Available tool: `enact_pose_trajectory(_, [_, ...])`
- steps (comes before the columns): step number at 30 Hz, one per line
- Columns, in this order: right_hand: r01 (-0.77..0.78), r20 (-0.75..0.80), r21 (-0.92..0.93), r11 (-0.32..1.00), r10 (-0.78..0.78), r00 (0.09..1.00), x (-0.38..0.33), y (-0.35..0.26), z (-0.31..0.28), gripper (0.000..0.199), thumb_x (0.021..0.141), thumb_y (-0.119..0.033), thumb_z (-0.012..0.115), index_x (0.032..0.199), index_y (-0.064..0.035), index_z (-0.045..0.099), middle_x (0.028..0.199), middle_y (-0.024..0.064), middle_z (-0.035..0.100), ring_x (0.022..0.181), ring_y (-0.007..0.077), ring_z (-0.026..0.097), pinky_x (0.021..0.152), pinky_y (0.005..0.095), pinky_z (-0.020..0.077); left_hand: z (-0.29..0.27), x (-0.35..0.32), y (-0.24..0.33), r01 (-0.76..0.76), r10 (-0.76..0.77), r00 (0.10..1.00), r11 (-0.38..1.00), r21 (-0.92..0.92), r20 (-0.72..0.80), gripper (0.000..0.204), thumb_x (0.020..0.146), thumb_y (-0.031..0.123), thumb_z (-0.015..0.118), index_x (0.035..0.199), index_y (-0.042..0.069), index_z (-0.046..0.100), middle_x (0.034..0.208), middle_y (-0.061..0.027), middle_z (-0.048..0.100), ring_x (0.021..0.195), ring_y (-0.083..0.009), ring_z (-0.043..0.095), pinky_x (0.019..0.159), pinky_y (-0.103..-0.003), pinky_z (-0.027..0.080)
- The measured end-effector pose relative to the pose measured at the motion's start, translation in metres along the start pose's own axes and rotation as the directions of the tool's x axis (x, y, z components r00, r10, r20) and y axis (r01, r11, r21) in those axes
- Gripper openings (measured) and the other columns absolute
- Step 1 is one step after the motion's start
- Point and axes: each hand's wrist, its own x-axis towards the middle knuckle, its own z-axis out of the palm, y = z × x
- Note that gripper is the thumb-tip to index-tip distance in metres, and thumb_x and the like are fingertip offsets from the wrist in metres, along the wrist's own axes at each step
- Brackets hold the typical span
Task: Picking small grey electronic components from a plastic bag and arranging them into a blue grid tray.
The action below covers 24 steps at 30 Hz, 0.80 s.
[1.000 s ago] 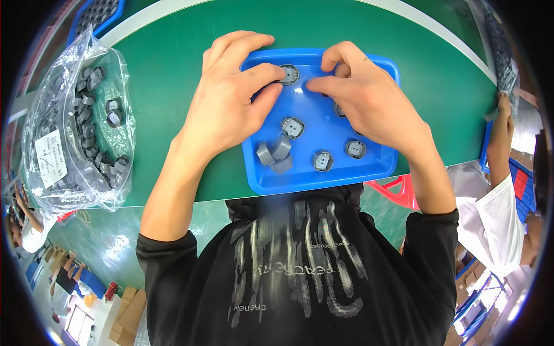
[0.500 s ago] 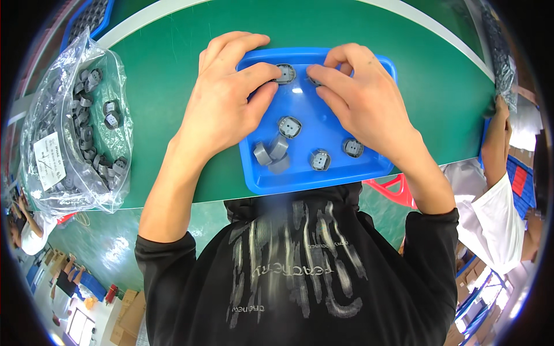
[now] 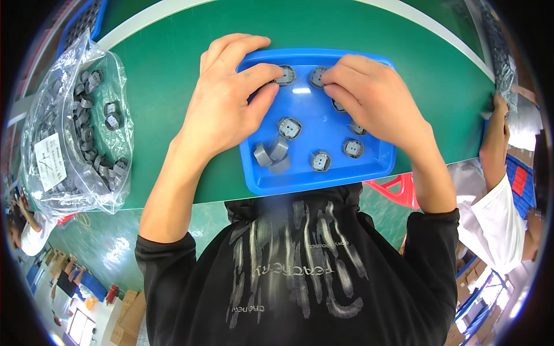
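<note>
A shallow blue tray [image 3: 378, 164] lies in front of me with several grey round plastic parts in it. At its far left, my left hand [image 3: 228, 98] pinches one grey round plastic part [image 3: 285, 75] between thumb and forefinger. Beside that, my right hand [image 3: 378, 101] has its closed fingertips on the edge of another grey part [image 3: 317, 77]. Two more, a part [image 3: 337, 105] and a part [image 3: 358, 129], are partly covered by the right hand. Nearer me lie a part [image 3: 289, 128], a part [image 3: 320, 160], a part [image 3: 353, 149] and tilted grey rings [image 3: 262, 154].
On the left of the green table [image 3: 167, 115] rests a clear plastic bag [image 3: 112, 75] full of grey parts, with a white label [image 3: 50, 161]. A red stool [image 3: 404, 190] stands below the table edge. At the right, another person's arm [image 3: 493, 144] reaches to the table.
My right hand has shifted slightly toward me and right, its fingers drawn closer together, uncovering more grey parts. My left hand has stayed almost still on its part.
</note>
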Motion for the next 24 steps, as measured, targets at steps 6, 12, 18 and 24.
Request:
enact_pose_trajectory(6, [-0.056,-0.035,-0.016,0.998,0.055,0.998,0.009,-0.01,0.015,0.014,0.087,-0.01,0.073,0.099,-0.0045,0.069,0.085,0.0108,0.067,0.073,0.0291,0.066,0.064,0.0398,0.0513,0.0,0.001,0.0,-0.005,0.005,1.0,1.0,0.003,-0.006,0.018,0.077,0.007,0.078,0.095,0.008,0.078,0.125,-0.0136,0.065,0.124,-0.034,0.055,0.103,-0.046,0.045])
enact_pose_trajectory(12, [-0.116,-0.064,-0.016,0.993,0.115,0.991,0.006,-0.009,0.014,0.016,0.087,-0.012,0.074,0.099,-0.004,0.068,0.083,0.0112,0.067,0.073,0.0294,0.066,0.064,0.0395,0.052,-0.001,0.001,0.001,0.003,-0.003,1.0,1.0,-0.002,-0.002,0.018,0.077,0.006,0.078,0.095,0.008,0.078,0.125,-0.0135,0.065,0.124,-0.0341,0.055,0.103,-0.046,0.046])
enact_pose_trajectory(18, [-0.077,-0.053,-0.046,0.996,0.075,0.996,0.009,-0.012,0.015,0.017,0.087,-0.011,0.074,0.101,-0.0038,0.069,0.085,0.0107,0.068,0.075,0.0278,0.067,0.066,0.0373,0.0529,-0.004,0.002,0.001,-0.034,0.035,0.999,0.998,0.052,-0.007,0.024,0.075,0.004,0.079,0.098,0.007,0.077,0.128,-0.0112,0.065,0.123,-0.0337,0.058,0.097,-0.042,0.052])
enact_pose_trajectory(24, [-0.105,-0.093,0.069,0.992,0.111,0.99,-0.014,-0.005,-0.021,0.023,0.081,-0.013,0.08,0.097,-0.0026,0.066,0.089,0.0106,0.065,0.079,0.0309,0.065,0.07,0.0391,0.0524,-0.033,0.0,0.02,-0.055,0.061,0.995,0.995,0.085,-0.073,0.027,0.072,0.005,0.082,0.098,0.007,0.076,0.114,-0.0096,0.068,0.111,-0.0332,0.061,0.091,-0.041,0.052])
